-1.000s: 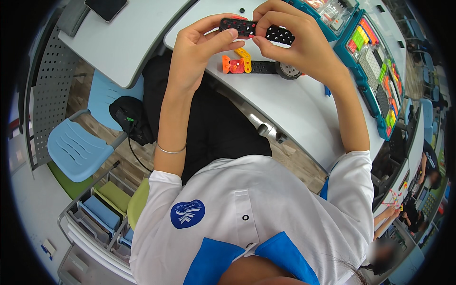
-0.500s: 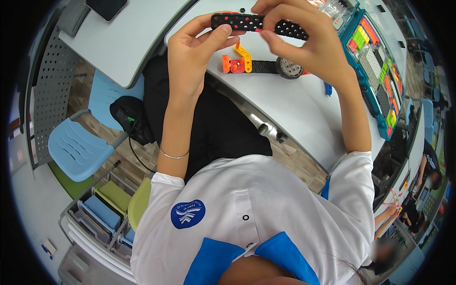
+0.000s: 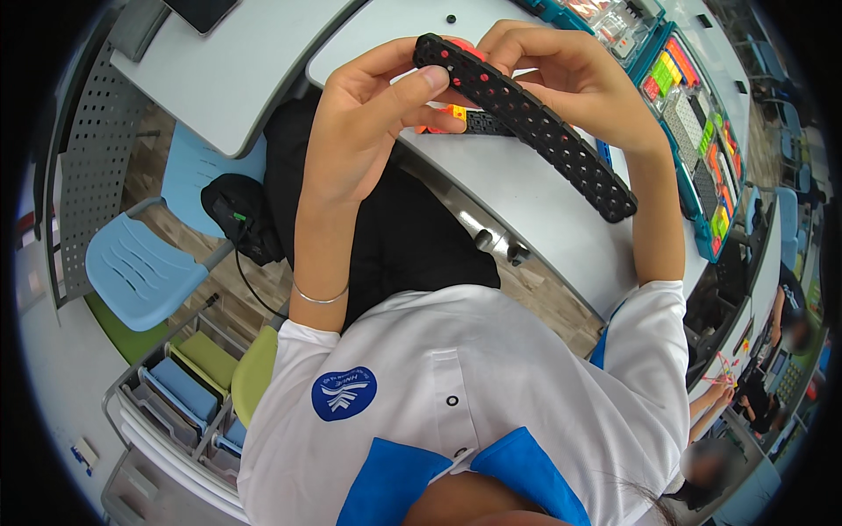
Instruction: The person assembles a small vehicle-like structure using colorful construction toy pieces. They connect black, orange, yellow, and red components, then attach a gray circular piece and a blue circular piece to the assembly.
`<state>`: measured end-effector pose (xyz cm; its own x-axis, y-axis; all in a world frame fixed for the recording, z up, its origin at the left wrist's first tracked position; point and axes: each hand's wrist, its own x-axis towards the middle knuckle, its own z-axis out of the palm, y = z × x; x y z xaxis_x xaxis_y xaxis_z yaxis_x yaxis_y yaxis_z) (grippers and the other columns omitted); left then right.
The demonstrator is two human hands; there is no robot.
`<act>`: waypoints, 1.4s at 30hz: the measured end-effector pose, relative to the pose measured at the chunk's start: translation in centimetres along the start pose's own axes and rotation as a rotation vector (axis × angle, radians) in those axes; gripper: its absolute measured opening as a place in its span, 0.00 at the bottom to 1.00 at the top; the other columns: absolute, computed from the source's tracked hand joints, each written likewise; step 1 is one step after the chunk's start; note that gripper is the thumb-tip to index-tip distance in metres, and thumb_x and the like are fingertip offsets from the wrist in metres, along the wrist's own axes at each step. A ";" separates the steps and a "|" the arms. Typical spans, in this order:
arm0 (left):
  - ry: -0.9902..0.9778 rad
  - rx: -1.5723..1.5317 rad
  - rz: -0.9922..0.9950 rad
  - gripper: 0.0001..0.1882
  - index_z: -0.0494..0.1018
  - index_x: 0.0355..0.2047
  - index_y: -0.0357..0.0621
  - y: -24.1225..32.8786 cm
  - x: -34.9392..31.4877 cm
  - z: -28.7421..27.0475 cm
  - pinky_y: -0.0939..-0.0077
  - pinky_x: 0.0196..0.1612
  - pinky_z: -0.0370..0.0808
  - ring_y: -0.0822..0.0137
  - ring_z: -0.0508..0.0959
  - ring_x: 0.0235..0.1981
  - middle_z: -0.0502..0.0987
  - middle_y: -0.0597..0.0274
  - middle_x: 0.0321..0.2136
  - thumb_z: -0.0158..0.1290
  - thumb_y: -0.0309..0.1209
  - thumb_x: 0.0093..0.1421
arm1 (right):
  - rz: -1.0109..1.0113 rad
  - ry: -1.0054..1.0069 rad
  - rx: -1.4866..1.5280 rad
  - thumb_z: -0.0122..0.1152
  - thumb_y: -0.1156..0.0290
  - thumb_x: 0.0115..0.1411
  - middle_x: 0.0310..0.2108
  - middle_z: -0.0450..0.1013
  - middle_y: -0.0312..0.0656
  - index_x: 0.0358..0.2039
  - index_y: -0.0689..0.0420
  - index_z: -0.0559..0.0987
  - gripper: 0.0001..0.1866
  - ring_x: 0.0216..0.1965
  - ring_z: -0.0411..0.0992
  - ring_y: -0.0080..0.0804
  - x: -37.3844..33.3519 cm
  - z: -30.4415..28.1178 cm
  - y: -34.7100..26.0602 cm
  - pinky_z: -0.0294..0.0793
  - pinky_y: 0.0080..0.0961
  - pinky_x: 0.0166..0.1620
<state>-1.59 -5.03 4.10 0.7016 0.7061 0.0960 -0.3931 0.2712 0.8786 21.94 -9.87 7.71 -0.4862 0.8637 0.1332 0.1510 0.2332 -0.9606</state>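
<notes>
Head view: a long, black perforated strip is held up over the table, slanted from its far left end down to its near right end. Its far left end is pinched by the left hand, with the thumb laid on the face of the strip and the index finger behind it; the lower fingers are bent and left clear of the strip. Red spots are seen in several holes near the pinched end, and a red piece is partly shown along the far edge.

The right hand is placed on the far side of the strip, its fingers curled in toward the red piece. Whether anything is pinched there cannot be told, since the fingertips are partly hidden.

Below the strip, a yellow connector and a black beam are partly covered from sight. A blue piece is seen between the strip and the right wrist. A small black ring is set at the far side. To the right, an open teal case is filled with coloured parts.
</notes>
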 end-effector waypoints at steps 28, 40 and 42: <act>0.019 -0.122 -0.100 0.15 0.77 0.46 0.30 -1.1 -0.4 0.6 0.69 0.37 0.85 0.64 0.83 0.39 0.81 0.54 0.38 0.56 0.30 0.64 | -0.104 0.011 -0.057 0.68 0.69 0.57 0.55 0.63 0.43 0.36 0.62 0.81 0.10 0.44 0.70 0.30 -0.4 -0.9 1.2 0.71 0.28 0.50; 0.172 -0.083 0.098 0.14 0.75 0.47 0.29 -1.1 -0.6 2.6 0.72 0.40 0.85 0.62 0.84 0.39 0.80 0.53 0.40 0.55 0.27 0.65 | -0.023 0.177 0.323 0.65 0.54 0.61 0.55 0.65 0.39 0.47 0.65 0.79 0.26 0.56 0.70 0.29 -0.6 1.6 3.7 0.70 0.32 0.61; 0.180 -0.055 0.116 0.14 0.75 0.48 0.30 -1.2 -0.7 2.5 0.73 0.42 0.85 0.63 0.84 0.41 0.81 0.53 0.41 0.54 0.26 0.66 | -0.041 0.175 0.416 0.62 0.52 0.62 0.57 0.65 0.41 0.50 0.66 0.78 0.28 0.57 0.70 0.31 -0.3 2.9 3.2 0.70 0.33 0.62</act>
<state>-0.15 -7.51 4.17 0.5339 0.8389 0.1055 -0.5006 0.2131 0.8390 20.07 -10.69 3.86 -0.3260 0.9284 0.1784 -0.2417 0.1006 -0.9651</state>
